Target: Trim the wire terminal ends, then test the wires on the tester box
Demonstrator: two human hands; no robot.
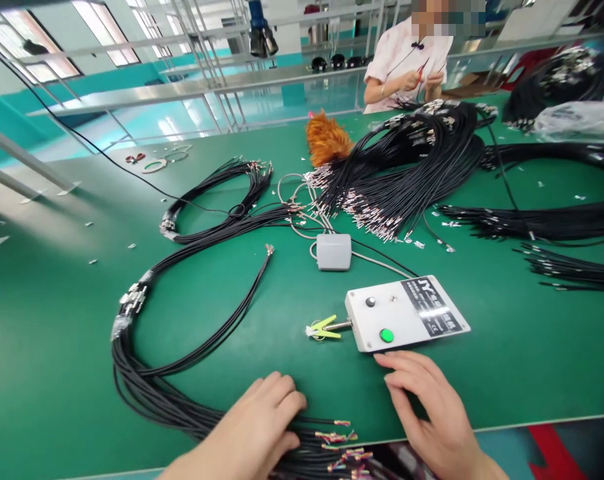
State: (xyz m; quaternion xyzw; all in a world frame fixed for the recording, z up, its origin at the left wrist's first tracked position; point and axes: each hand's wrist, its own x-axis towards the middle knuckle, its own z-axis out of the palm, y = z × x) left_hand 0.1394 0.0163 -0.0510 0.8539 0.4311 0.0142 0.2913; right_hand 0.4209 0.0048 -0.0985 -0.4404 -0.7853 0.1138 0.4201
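Observation:
My left hand (267, 420) lies over a bundle of black cables (182, 407) at the table's front edge, its fingers curled round some of them. To the right of that hand the stripped cable ends (349, 457) show thin coloured wires. My right hand (429, 407) is bent with its fingers apart and nothing visible in them. Its fingertips are close to the lower edge of a white control box (382, 307) with a black knob and a green button. From the box's left end sticks a metal shaft with a yellow-green clip (325, 328).
Behind the box sits a small grey box (334, 252) with leads. Large black cable bundles (417, 173) cover the back right, beside an orange-brown fluffy duster (327, 139). Another cable coil (202, 193) lies left of centre. Across the table a person (407, 63) holds red-handled tool.

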